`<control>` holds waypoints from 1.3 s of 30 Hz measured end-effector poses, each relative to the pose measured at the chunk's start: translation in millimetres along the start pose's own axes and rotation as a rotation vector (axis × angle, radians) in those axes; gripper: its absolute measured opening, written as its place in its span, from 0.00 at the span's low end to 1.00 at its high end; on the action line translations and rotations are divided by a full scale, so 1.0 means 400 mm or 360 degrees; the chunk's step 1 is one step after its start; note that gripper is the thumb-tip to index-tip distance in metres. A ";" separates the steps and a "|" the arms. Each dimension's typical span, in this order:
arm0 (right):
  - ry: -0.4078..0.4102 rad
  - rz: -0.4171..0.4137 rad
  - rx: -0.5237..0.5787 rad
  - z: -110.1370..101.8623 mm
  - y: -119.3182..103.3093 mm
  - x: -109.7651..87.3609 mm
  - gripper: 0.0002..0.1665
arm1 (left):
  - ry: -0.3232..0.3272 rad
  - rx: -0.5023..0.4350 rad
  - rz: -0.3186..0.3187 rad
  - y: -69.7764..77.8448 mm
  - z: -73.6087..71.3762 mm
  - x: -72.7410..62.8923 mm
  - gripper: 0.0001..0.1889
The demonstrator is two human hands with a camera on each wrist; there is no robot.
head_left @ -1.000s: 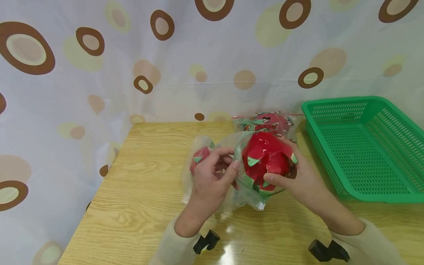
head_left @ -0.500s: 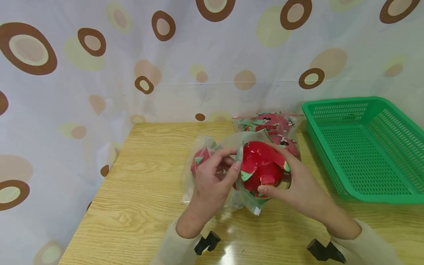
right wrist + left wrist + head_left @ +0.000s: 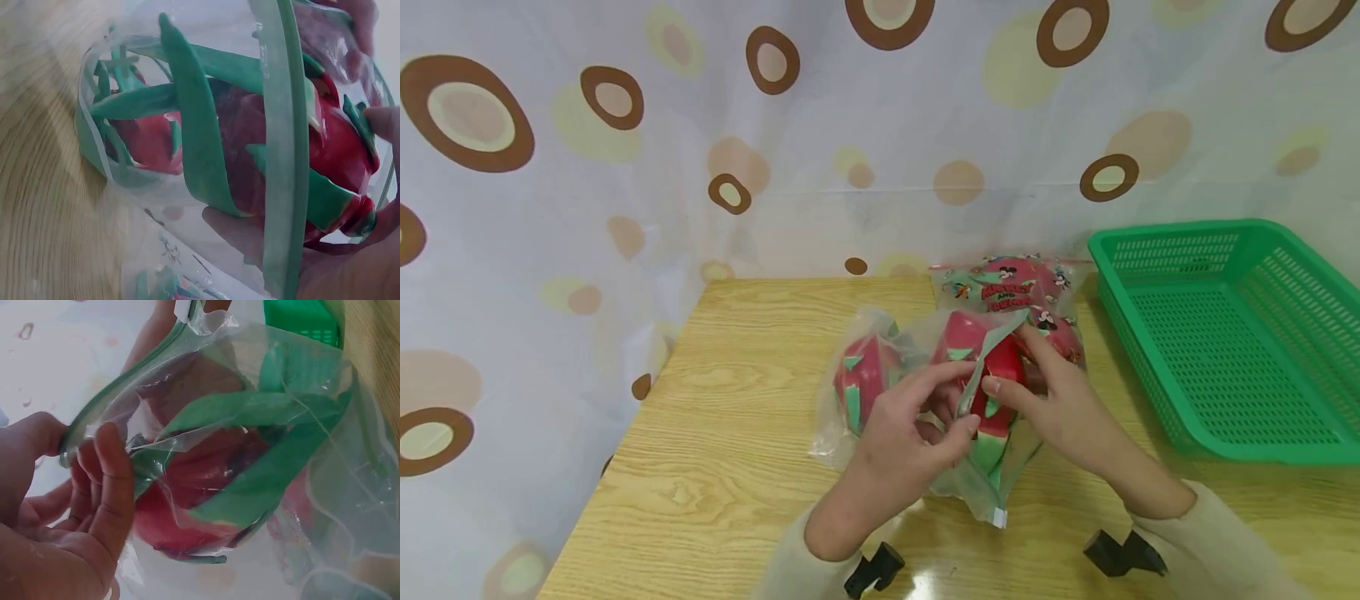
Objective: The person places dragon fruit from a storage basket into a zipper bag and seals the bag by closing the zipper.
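Over the wooden tabletop [image 3: 730, 417], a dragon fruit [image 3: 1003, 362] sits for the most part inside a clear zip bag [image 3: 992, 340], with its red end showing at the mouth. The left hand [image 3: 910, 439] pinches the bag's edge between thumb and fingers. The right hand [image 3: 1067, 408] is curved around the fruit's exposed end, so both hands are occupied.

What could go wrong, in my judgement, is firstly a catching: the green scales [image 3: 201, 128] stand out from the skin and may hook on the zip strip [image 3: 287, 156] or on the thin film, which could then stretch or tear. If the left hand loses its pinch, the edge may fold over the fruit and block the opening. The skin looks shiny, so a loose grip might let it turn or drop.

Just to the left lies a second bagged fruit [image 3: 867, 375]; its film is so near that the two bags might cling together. Behind are a printed bag [image 3: 1009, 287] and a nearer printed bag [image 3: 1063, 337]; the nearer one is close beside the right hand, which could push it. To the right stands a green basket [image 3: 1225, 367], apart from the hands.
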State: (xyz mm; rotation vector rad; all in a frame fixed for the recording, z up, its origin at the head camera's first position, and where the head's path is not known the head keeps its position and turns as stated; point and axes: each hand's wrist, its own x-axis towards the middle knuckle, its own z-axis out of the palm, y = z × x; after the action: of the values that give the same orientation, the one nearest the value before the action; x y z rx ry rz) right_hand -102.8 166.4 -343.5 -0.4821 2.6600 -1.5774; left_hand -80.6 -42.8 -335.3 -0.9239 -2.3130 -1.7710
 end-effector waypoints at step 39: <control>-0.0139 -0.0313 -0.0235 0.028 -0.008 0.023 0.31 | 0.0311 0.0644 0.0278 0.036 0.001 0.015 0.10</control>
State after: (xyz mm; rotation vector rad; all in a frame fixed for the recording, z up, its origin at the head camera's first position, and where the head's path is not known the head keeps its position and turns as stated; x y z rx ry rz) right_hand -108.8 153.0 -345.1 -0.8210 2.7467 -1.3694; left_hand -78.2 -37.7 -320.9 -0.8111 -2.2615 -1.2035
